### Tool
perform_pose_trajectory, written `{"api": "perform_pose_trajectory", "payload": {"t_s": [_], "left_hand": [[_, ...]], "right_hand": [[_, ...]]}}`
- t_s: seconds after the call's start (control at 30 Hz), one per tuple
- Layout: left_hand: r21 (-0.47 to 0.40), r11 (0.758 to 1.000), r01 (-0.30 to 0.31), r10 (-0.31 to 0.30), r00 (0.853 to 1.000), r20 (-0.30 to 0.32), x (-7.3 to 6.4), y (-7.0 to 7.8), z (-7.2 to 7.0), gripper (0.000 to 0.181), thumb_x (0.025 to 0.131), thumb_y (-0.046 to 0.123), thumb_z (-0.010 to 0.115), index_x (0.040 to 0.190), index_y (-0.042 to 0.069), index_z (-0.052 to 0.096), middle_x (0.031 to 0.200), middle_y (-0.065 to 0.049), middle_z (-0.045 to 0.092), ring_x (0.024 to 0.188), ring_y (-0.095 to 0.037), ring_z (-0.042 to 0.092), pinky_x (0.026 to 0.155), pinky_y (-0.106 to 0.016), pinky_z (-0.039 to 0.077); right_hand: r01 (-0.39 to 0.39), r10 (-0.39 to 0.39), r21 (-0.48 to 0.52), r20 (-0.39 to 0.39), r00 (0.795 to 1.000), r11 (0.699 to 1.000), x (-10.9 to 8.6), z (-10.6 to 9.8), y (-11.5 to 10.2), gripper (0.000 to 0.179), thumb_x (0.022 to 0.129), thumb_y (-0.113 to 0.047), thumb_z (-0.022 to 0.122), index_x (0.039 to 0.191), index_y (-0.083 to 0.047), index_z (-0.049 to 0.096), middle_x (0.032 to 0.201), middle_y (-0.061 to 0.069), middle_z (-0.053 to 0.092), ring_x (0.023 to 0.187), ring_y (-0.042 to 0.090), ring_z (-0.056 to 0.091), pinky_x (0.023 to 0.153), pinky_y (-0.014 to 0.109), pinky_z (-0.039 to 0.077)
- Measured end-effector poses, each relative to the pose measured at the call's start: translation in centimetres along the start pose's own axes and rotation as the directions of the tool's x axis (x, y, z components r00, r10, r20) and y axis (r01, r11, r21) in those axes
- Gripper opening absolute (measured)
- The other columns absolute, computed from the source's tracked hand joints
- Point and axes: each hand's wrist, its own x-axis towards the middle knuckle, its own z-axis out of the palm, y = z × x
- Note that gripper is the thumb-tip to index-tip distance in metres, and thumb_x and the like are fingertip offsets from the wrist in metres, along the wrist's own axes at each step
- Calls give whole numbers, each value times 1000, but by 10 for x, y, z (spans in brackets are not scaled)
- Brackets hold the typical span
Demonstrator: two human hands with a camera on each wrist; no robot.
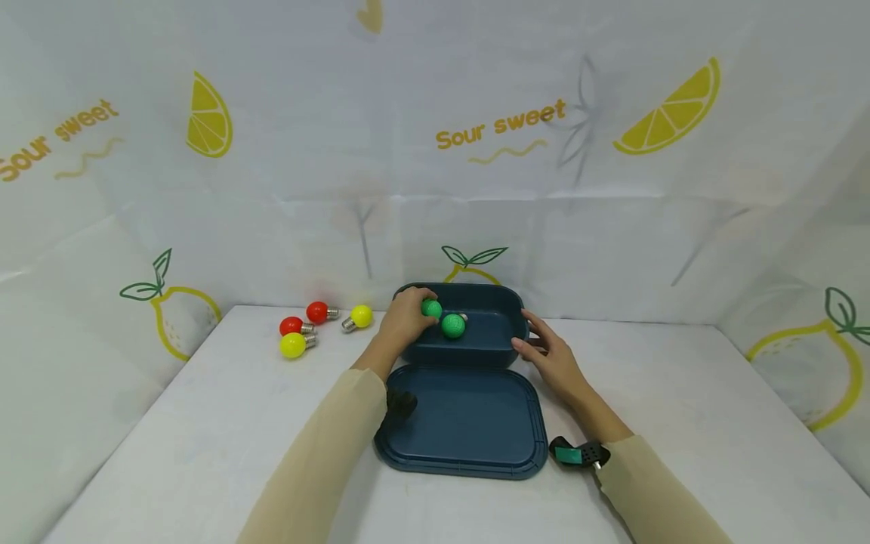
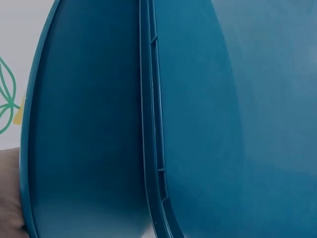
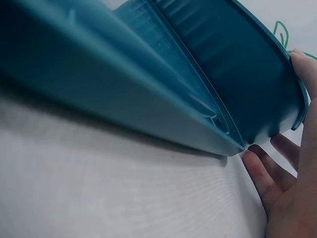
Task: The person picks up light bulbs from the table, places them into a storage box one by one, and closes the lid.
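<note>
My left hand [image 1: 405,316] reaches over the left side of a dark blue plastic box [image 1: 455,357] and pinches a green light bulb [image 1: 431,308]. Inside the box, close to that hand, lies another green bulb [image 1: 453,326]. The left wrist view shows only part of the left hand [image 2: 9,191], behind the box rim. At the box's right end, my right hand [image 1: 553,363] holds the wall. In the right wrist view its thumb [image 3: 303,67] is at the rim and fingertips [image 3: 253,159] are lower, against the outside.
The dark blue lid [image 1: 469,419] lies flat in front of the box. To the left on the white table [image 1: 204,438] are two red bulbs [image 1: 316,312] and two yellow bulbs [image 1: 293,345]. A printed white sheet [image 1: 326,174] hangs behind the table.
</note>
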Motion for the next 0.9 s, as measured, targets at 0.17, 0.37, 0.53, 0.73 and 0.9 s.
{"api": "perform_pose_trajectory", "payload": {"t_s": [0.17,0.37,0.53,0.73,0.9], "left_hand": [[47,999,25,-27,999,31,1,0,1,45,90,23,78,133,17,66,138,-8,64,122,-27,63,103,-44,53],[83,995,51,-53,998,26,-2,2,2,45,89,26,78,132,20,67,136,-5,66,119,-26,65,101,-43,54],[109,993,50,-54,998,30,-3,1,5,44,90,27,78,132,20,67,135,-3,67,119,-26,65,101,-43,53],[79,995,64,-66,998,23,-4,3,5,44,91,23,77,133,22,67,139,-3,66,124,-27,63,105,-46,52],[86,994,65,-69,997,38,-4,4,4,40,91,24,76,131,24,70,138,-1,66,126,-26,63,104,-47,52]], "right_hand": [[0,0,0,-2,1000,1000,0,1,1,68,102,-35,60,161,-21,29,158,25,40,120,39,64,87,35,56],[-9,9,-5,6,1000,1000,0,1,0,68,102,-36,59,161,-22,28,159,25,39,122,40,64,91,42,56],[-26,26,-18,4,1000,1000,1,0,0,68,102,-38,58,161,-22,28,159,26,38,122,41,63,94,48,56],[-20,20,-21,7,1000,1000,1,1,0,68,103,-37,58,161,-21,28,159,27,37,124,42,62,95,51,56],[-20,20,-25,4,1000,999,1,0,-1,68,102,-38,58,161,-21,27,158,27,38,123,42,62,95,50,56]]}}
